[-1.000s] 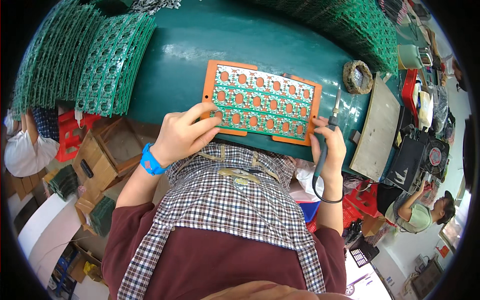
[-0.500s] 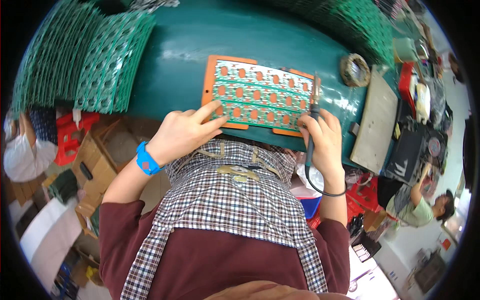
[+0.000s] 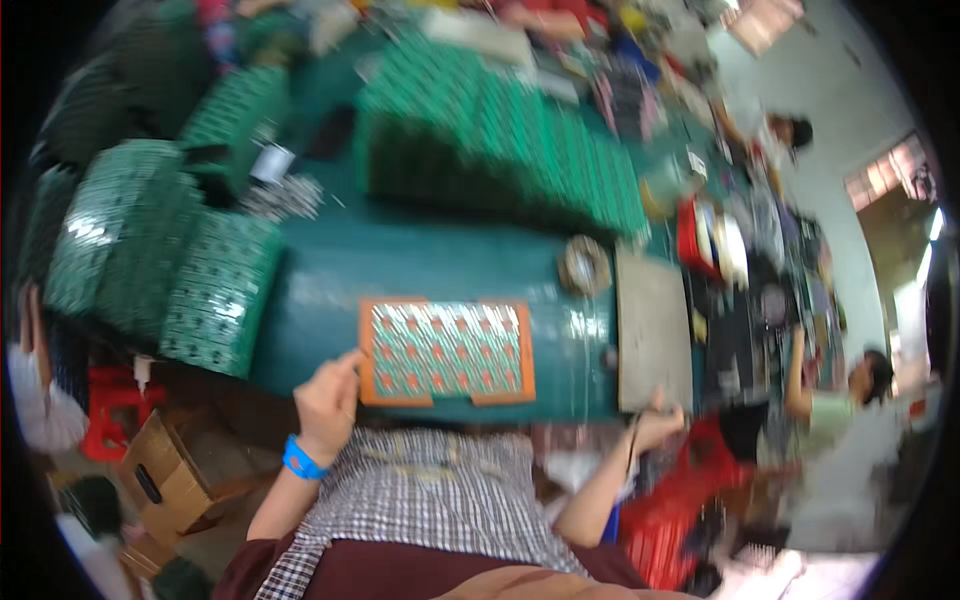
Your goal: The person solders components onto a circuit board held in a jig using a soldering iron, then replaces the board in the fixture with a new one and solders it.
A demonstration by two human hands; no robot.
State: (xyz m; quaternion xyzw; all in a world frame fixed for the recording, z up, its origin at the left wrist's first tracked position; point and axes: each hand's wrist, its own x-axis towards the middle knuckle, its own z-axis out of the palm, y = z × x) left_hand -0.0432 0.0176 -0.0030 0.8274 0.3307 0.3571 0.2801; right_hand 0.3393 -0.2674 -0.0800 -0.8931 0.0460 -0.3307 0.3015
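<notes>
Circuit-board panel (image 3: 450, 350) in an orange frame (image 3: 400, 401), flat on the green tabletop (image 3: 330, 260)

Long axis left to right, lying just right of the left hand (image 3: 328, 405), the nearer one by far; left fingers curled narrow at the frame's left edge, pinch or mere touch impossible to tell; right hand (image 3: 655, 428) well apart, off to the right by the lower end of a grey board (image 3: 650, 330), with a thin dark cord (image 3: 632, 450) along the wrist; right grip and anything in it lost to blur; fine detail on the panel smeared too
</notes>
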